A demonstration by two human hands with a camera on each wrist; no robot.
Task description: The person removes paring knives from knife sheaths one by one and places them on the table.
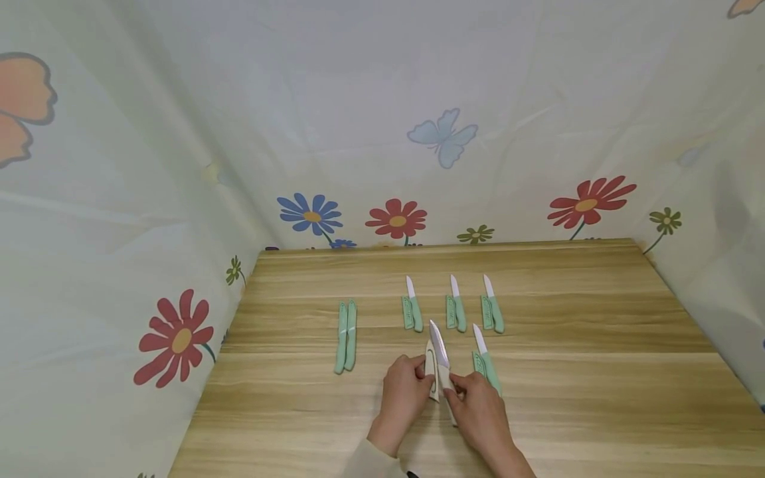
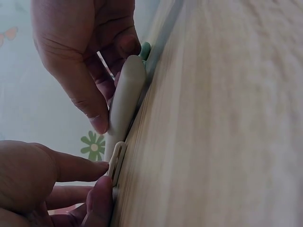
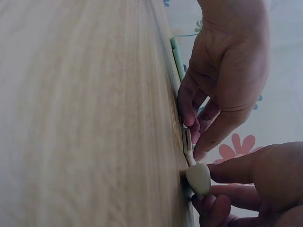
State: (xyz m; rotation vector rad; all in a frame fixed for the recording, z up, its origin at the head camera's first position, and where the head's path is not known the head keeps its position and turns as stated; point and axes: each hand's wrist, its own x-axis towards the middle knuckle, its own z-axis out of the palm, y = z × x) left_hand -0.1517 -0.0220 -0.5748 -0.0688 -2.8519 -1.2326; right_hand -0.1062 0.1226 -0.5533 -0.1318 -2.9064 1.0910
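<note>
Near the front middle of the table, my left hand (image 1: 404, 393) pinches a cream knife sheath (image 1: 431, 378) between thumb and fingers. Just right of it, my right hand (image 1: 483, 413) holds a knife with a cream handle (image 2: 129, 82) by that handle. Its bare blade (image 1: 439, 344) points away from me, alongside the sheath. In the right wrist view the butt of the handle (image 3: 199, 178) shows close to the wood, beside the sheath (image 3: 187, 142). A green-handled knife (image 1: 489, 365) lies just beyond my right hand, which partly covers it.
Across the back lie green knives (image 1: 415, 309), (image 1: 458, 311), (image 1: 495, 311) with bare blades, each beside its green sheath. Two sheathed green knives (image 1: 350, 338) lie side by side at left. A flower-printed curtain (image 1: 358, 153) surrounds the wooden table (image 1: 275, 411).
</note>
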